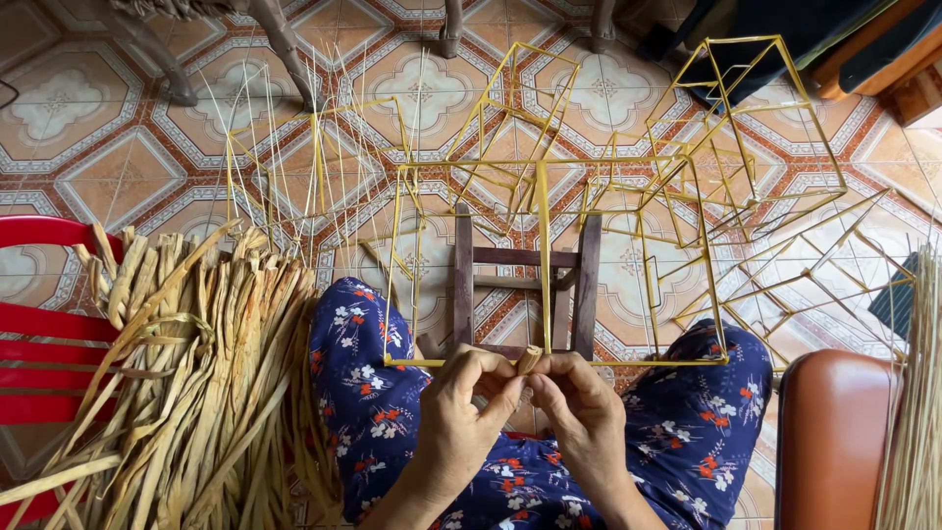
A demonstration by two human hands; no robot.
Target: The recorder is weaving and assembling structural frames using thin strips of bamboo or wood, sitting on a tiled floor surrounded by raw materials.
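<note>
A yellow wire frame (549, 265), box-shaped, rests on a small dark wooden stool (520, 285) between my knees. My left hand (469, 402) and my right hand (579, 397) meet at the frame's near bottom bar. Together they pinch a tan dried straw strip (530, 359) against that bar. The fingers of both hands are curled tight around the strip's end. My lap is covered in blue floral cloth (373, 393).
A thick bundle of dried tan straw (196, 373) lies over a red plastic chair (39, 334) at my left. More yellow wire frames (756, 137) stand on the patterned tile floor ahead. A brown leather seat (834, 432) and more straw (917, 412) are at my right.
</note>
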